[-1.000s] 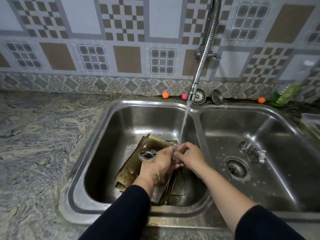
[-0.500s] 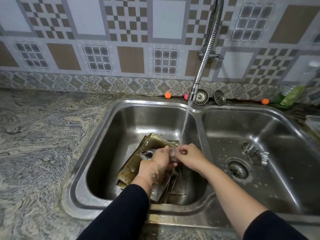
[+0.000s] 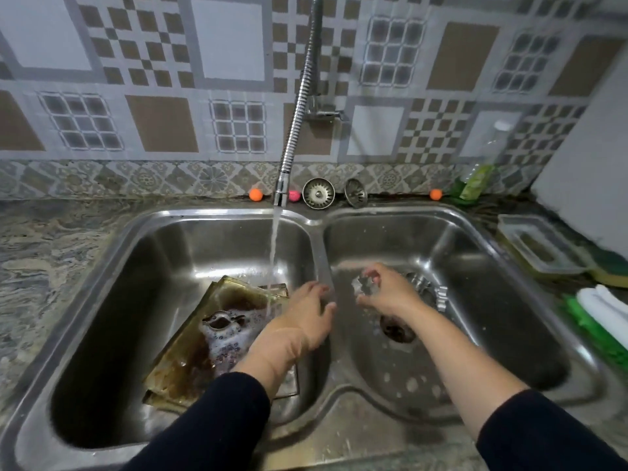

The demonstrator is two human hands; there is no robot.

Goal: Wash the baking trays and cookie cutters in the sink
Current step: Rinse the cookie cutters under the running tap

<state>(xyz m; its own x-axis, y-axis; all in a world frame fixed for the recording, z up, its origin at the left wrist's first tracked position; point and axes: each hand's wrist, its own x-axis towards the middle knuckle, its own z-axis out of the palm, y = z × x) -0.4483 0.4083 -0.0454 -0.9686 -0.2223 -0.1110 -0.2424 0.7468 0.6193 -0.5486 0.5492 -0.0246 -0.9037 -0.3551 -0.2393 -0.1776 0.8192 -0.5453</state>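
Greasy baking trays [image 3: 190, 355] lie stacked and tilted in the left basin of the steel double sink [image 3: 321, 239]. A metal cookie cutter [image 3: 221, 321] rests on the top tray in foam. Water runs from the faucet [image 3: 280, 192] onto the trays. My left hand [image 3: 306, 317] hovers over the trays' right edge, fingers apart, holding nothing. My right hand [image 3: 384, 288] is over the right basin, pinching a small shiny cookie cutter [image 3: 363, 283]. Another cutter [image 3: 430, 290] lies on the right basin floor, behind that hand.
Two sink strainers [image 3: 318, 193] lean against the back ledge beside small orange and pink balls. A green soap bottle [image 3: 475, 181] stands at the back right. A clear plastic container [image 3: 537, 246], a sponge [image 3: 611, 270] and a green-and-white brush [image 3: 601, 314] sit on the right counter.
My right hand has carried a cookie cutter from under the water stream across the divider into the right basin. My left hand let go and stays over the trays.
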